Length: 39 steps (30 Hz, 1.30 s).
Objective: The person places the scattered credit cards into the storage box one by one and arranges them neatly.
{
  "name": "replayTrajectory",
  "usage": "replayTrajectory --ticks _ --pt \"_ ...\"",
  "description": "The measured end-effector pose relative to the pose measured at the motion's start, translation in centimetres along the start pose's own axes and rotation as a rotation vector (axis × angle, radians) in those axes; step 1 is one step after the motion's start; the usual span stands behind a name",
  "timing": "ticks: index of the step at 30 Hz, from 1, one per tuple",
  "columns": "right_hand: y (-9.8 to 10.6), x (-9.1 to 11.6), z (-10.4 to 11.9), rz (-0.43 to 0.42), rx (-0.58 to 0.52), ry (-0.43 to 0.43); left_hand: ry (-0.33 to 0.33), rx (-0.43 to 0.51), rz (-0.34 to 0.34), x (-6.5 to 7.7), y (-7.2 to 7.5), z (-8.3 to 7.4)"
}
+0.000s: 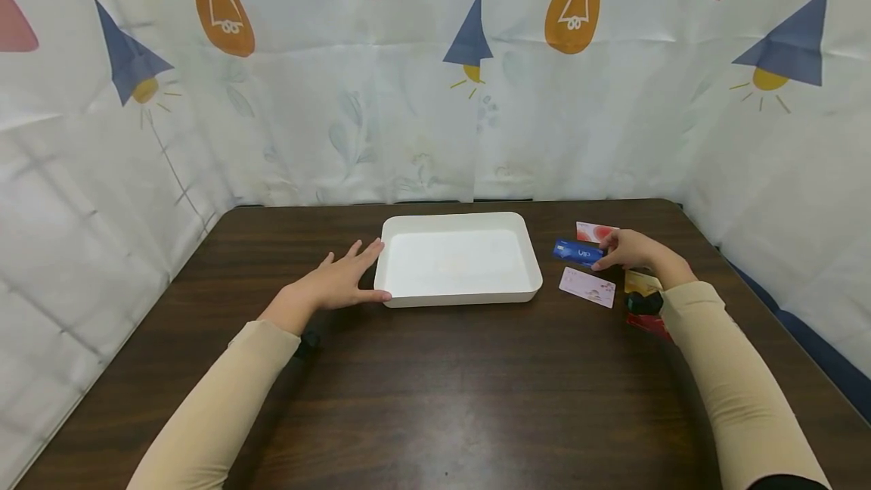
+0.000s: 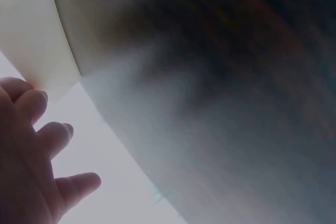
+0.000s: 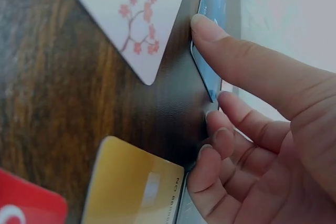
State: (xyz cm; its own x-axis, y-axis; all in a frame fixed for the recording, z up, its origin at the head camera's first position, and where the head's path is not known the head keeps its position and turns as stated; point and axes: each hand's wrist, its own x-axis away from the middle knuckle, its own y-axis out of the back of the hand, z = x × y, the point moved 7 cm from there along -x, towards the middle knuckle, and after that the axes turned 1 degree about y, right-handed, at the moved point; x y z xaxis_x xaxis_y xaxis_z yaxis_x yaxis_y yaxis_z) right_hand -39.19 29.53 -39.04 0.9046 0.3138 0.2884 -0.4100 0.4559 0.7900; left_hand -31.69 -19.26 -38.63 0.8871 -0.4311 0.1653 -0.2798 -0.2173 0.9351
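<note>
A white rectangular tray [image 1: 457,263] lies on the table in the head view. My left hand [image 1: 340,278] has its fingers spread and touches the tray's left side, with the thumb at the near left corner. To the right, my right hand [image 1: 633,249] pinches a blue bank card [image 1: 577,252] at its right end. In the right wrist view the thumb [image 3: 212,30] lies along one edge of that card. A pink card with a floral print [image 1: 587,286] lies just in front of it, and a red-and-white card [image 1: 596,231] lies behind, partly covered by the fingers.
A gold card [image 3: 136,182] and a red card [image 3: 29,203] lie under the right wrist, partly hidden in the head view. The dark wooden table [image 1: 435,384] is bordered by a printed white curtain [image 1: 408,119] at the back and sides.
</note>
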Motion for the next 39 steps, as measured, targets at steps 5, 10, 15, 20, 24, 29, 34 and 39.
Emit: replayTrajectory --ticks 5,10,15,20,24,29,34,39 --pt "0.0 0.0 0.0 0.007 0.019 -0.024 0.011 -0.006 0.004 0.0 0.0 0.1" --pt "0.0 0.0 -0.1 0.006 0.02 -0.052 0.012 -0.011 -0.001 0.0 0.0 0.1" --pt "0.0 -0.1 -0.2 0.01 0.008 -0.056 0.012 -0.013 -0.002 0.0 0.0 0.0" --pt "0.2 -0.3 -0.2 0.002 -0.028 -0.051 0.014 -0.01 -0.001 0.0 0.1 0.0" --pt "0.3 -0.4 -0.3 -0.012 -0.134 -0.041 0.012 -0.005 0.004 -0.1 0.0 0.0" --pt "0.1 -0.6 -0.7 -0.027 -0.284 -0.053 0.007 -0.001 -0.003 0.0 0.1 -0.1" --pt "0.0 -0.8 -1.1 -0.066 -0.404 -0.066 0.002 -0.004 -0.009 0.0 0.0 0.0" --pt "-0.1 -0.7 -1.7 -0.081 -0.535 -0.097 0.009 -0.005 -0.005 0.0 0.1 0.0"
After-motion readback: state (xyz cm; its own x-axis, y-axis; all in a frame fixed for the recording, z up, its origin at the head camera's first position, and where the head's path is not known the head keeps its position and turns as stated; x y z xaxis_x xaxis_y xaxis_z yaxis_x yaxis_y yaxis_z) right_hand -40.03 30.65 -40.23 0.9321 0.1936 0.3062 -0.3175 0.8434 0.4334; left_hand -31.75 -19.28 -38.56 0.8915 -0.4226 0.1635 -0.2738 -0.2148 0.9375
